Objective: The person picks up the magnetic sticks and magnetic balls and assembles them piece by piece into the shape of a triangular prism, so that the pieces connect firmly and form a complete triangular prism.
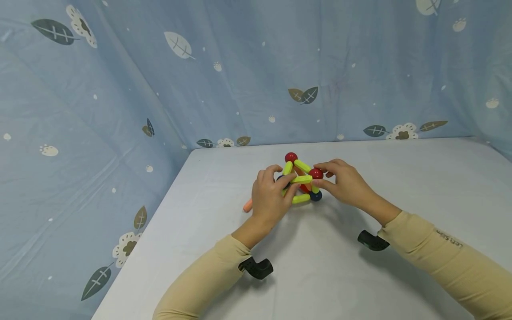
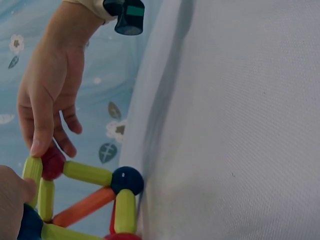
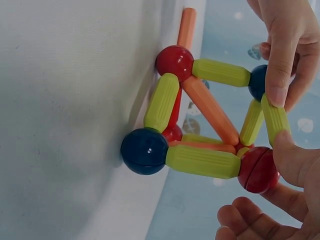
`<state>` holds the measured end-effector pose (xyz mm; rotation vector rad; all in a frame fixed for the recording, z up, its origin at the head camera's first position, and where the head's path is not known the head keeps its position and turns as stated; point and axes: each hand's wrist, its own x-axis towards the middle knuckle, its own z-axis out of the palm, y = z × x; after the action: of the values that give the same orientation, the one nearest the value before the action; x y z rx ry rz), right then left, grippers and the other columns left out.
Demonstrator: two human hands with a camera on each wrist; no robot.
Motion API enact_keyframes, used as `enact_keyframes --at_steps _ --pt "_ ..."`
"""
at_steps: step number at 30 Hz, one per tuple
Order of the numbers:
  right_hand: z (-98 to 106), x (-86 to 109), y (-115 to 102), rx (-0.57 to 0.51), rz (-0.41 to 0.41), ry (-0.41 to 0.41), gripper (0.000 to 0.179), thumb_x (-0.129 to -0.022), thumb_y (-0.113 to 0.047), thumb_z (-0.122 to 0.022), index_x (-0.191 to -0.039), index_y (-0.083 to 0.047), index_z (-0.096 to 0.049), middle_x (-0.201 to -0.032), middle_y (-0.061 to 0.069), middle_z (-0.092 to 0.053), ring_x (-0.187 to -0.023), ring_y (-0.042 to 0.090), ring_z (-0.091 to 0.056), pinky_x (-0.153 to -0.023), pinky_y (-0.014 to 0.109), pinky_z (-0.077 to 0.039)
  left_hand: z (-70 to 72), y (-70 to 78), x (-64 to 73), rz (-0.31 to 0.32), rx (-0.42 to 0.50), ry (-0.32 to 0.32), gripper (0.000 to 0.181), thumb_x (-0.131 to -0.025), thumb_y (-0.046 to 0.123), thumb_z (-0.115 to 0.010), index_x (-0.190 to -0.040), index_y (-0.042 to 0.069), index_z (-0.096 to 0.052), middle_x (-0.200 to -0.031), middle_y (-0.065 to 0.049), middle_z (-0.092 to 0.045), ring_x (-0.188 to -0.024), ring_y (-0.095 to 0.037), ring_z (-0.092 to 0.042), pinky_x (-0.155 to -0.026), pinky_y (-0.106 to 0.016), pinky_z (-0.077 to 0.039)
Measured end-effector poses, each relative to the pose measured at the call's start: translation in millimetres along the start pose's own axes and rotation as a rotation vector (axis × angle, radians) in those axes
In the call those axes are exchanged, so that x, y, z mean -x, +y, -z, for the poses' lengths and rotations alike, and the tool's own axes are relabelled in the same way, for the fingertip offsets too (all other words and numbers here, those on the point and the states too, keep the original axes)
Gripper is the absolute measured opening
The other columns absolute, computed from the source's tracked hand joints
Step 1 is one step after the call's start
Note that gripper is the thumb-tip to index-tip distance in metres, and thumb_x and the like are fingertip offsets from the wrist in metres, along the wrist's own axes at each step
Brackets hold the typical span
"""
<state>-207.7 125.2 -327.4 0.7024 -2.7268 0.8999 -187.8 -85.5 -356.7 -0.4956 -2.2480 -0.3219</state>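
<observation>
A frame of magnetic rods and balls, with yellow-green rods (image 3: 202, 161), orange rods (image 3: 210, 110), and red and dark blue balls (image 3: 145, 151), stands on the white table. My left hand (image 1: 270, 195) grips the left end of an upper yellow-green rod (image 1: 302, 179) beside a dark blue ball (image 3: 257, 81), which its fingers partly cover. At that rod's other end, my right hand (image 1: 350, 184) pinches a red ball (image 1: 316, 173) between thumb and fingers, its thumb also at the rod's end. Another red ball (image 1: 291, 157) tops the back corner.
An orange rod (image 1: 248, 205) sticks out at the lower left, partly behind my left hand. White cloth covers the table (image 1: 320, 266). A blue patterned curtain (image 1: 256, 80) hangs behind and at the left. Black wrist mounts (image 1: 258, 268) protrude below both sleeves.
</observation>
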Motion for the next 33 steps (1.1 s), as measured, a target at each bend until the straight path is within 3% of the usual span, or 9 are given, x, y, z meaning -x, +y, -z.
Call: enact_keyframes --at_steps 24,33 --pt "-0.7 2.9 2.5 -0.023 0.022 0.013 0.043 -0.091 -0.016 -0.07 -0.13 0.001 -0.06 -0.118 0.021 -0.062 -0.1 0.033 -0.062 -0.079 0.046 -0.054 4.7 2.6 -0.8 0.042 -0.045 -0.014 0.023 -0.087 0.04 -0.074 -0.104 0.025 -0.078 -0.114 -0.005 -0.062 -0.09 -0.02 -0.057 -0.066 -0.031 -0.047" --pt "-0.1 3.1 1.3 -0.03 0.006 0.009 0.043 -0.091 -0.016 -0.069 -0.13 0.0 -0.06 -0.12 0.021 -0.062 -0.1 0.032 -0.062 -0.074 0.039 -0.053 4.4 3.1 -1.0 0.059 -0.05 -0.021 0.024 -0.087 0.039 -0.075 -0.105 0.024 -0.078 -0.113 -0.004 -0.062 -0.09 -0.02 -0.056 -0.066 -0.031 -0.047"
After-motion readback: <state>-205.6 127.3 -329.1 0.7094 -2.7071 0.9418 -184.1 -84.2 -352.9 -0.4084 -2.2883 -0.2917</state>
